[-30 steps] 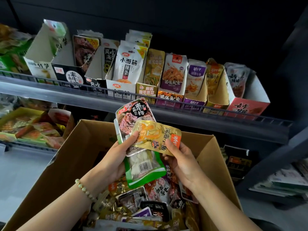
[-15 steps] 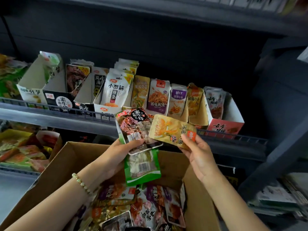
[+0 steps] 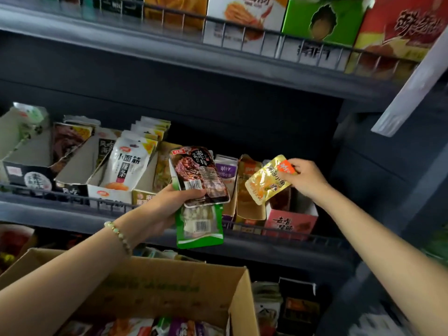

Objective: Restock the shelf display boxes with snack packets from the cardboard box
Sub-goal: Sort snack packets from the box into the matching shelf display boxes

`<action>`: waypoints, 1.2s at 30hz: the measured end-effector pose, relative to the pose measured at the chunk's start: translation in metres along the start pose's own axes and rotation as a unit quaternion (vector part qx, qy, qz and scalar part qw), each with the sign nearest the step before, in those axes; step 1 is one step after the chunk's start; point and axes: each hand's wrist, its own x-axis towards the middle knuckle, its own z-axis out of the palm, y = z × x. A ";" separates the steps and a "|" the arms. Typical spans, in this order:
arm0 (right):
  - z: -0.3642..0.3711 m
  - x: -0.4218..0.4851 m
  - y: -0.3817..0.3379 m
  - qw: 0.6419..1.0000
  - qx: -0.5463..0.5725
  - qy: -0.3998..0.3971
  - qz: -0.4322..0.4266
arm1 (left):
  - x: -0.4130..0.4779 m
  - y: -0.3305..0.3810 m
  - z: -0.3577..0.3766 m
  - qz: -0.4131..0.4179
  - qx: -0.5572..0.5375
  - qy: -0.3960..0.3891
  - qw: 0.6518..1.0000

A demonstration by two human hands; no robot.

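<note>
Cardboard box (image 3: 169, 282) at six o'clock is seen holding mixed snack packets (image 3: 174, 328). Shelf display boxes (image 3: 109, 194) are packed with upright packs. A gold packet (image 3: 268, 180) is pinched by the right hand (image 3: 308, 178) at three o'clock, above the red display box (image 3: 291, 223). A dark packet (image 3: 200, 175) and a green packet (image 3: 198, 229) are gripped in the curled fingers of the left hand (image 3: 167, 204).

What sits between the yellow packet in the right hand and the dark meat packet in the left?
In the head view the gap between them shows only shelf stock behind: purple packets and a tall orange display box.
</note>
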 end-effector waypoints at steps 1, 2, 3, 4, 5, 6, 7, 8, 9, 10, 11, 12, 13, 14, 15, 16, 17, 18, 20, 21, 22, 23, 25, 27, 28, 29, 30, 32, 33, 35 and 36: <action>0.005 0.010 -0.001 1.000 -0.012 -0.007 -0.006 | 0.003 0.001 0.001 0.000 0.002 0.001 1.000; 0.011 0.020 -0.001 0.999 -0.027 -0.016 -0.013 | 0.005 0.001 0.002 -0.002 0.002 0.002 1.000; 0.018 0.031 0.001 0.998 -0.045 -0.030 -0.017 | 0.007 0.001 0.002 -0.005 0.003 0.002 1.000; 0.025 0.041 0.002 0.997 -0.064 -0.049 -0.018 | 0.007 0.001 0.002 -0.011 0.003 0.000 1.000; 0.032 0.048 0.003 0.993 -0.085 -0.075 -0.021 | 0.008 0.000 0.001 -0.016 0.004 -0.001 1.000; 0.038 0.054 0.004 0.989 -0.107 -0.102 -0.027 | 0.009 -0.001 0.000 -0.021 0.006 -0.001 1.000; 0.044 0.059 0.007 0.984 -0.124 -0.125 -0.032 | 0.010 -0.003 -0.002 -0.024 0.006 0.002 1.000; 0.050 0.062 0.008 0.980 -0.136 -0.140 -0.038 | 0.011 -0.003 -0.002 -0.025 0.007 0.003 1.000; 0.054 0.065 0.011 0.977 -0.144 -0.148 -0.047 | 0.012 -0.004 -0.004 -0.024 0.010 0.002 1.000; 0.057 0.067 0.012 0.975 -0.156 -0.150 -0.057 | 0.013 -0.005 -0.004 -0.022 0.017 -0.001 1.000; 0.058 0.068 0.013 0.972 -0.170 -0.149 -0.069 | 0.014 -0.006 -0.004 -0.022 0.025 -0.003 0.999; 0.059 0.070 0.013 0.968 -0.187 -0.146 -0.085 | 0.014 -0.006 -0.004 -0.022 0.034 -0.004 0.999; 0.060 0.072 0.013 0.963 -0.205 -0.146 -0.100 | 0.015 -0.006 -0.004 -0.023 0.042 -0.005 0.999; 0.061 0.072 0.013 0.959 -0.218 -0.143 -0.113 | 0.015 -0.007 -0.004 -0.025 0.048 -0.007 0.998; 0.061 0.074 0.013 0.956 -0.228 -0.139 -0.124 | 0.017 -0.007 -0.004 -0.026 0.054 -0.011 0.998; 0.062 0.076 0.014 0.955 -0.233 -0.129 -0.132 | 0.018 -0.008 -0.004 -0.028 0.062 -0.014 0.998; 0.063 0.078 0.015 0.956 -0.232 -0.116 -0.134 | 0.019 -0.009 -0.005 -0.029 0.066 -0.015 0.997; 0.064 0.081 0.017 0.958 -0.231 -0.104 -0.133 | 0.019 -0.008 -0.005 -0.028 0.069 -0.015 0.997; 0.066 0.085 0.021 0.957 -0.241 -0.088 -0.137 | 0.020 -0.009 -0.005 -0.026 0.074 -0.017 0.997; 0.067 0.086 0.022 0.954 -0.249 -0.084 -0.145 | 0.020 -0.009 -0.005 -0.027 0.078 -0.019 0.996; 0.068 0.086 0.024 0.951 -0.256 -0.080 -0.154 | 0.020 -0.009 -0.005 -0.027 0.080 -0.020 0.996; 0.069 0.086 0.025 0.950 -0.257 -0.074 -0.161 | 0.019 -0.009 -0.005 -0.026 0.081 -0.021 0.996; 0.069 0.085 0.025 0.950 -0.254 -0.055 -0.174 | 0.018 -0.010 -0.006 -0.023 0.085 -0.023 0.996; 0.070 0.080 0.021 0.953 -0.238 -0.029 -0.184 | 0.018 -0.012 -0.009 -0.024 0.083 -0.018 0.996; 0.071 0.076 0.017 0.959 -0.211 -0.011 -0.191 | 0.017 -0.012 -0.010 -0.024 0.079 -0.017 0.996; 0.074 0.070 0.011 0.967 -0.166 0.007 -0.193 | 0.016 -0.013 -0.013 -0.023 0.074 -0.018 0.997; 0.077 0.060 0.001 0.976 -0.105 0.017 -0.187 | 0.015 -0.013 -0.015 -0.022 0.068 -0.017 0.997; 0.087 0.031 -0.025 0.989 0.039 -0.024 -0.140 | 0.011 -0.013 -0.020 -0.018 0.057 -0.012 0.998; 0.094 0.014 -0.039 0.986 0.106 -0.081 -0.101 | 0.009 -0.012 -0.022 -0.017 0.053 -0.010 0.998; 0.109 -0.016 -0.059 0.969 0.164 -0.184 -0.022 | 0.004 -0.011 -0.026 -0.013 0.060 -0.010 0.998; 0.117 -0.028 -0.065 0.962 0.176 -0.208 0.002 | 0.000 -0.011 -0.029 -0.008 0.067 -0.011 0.998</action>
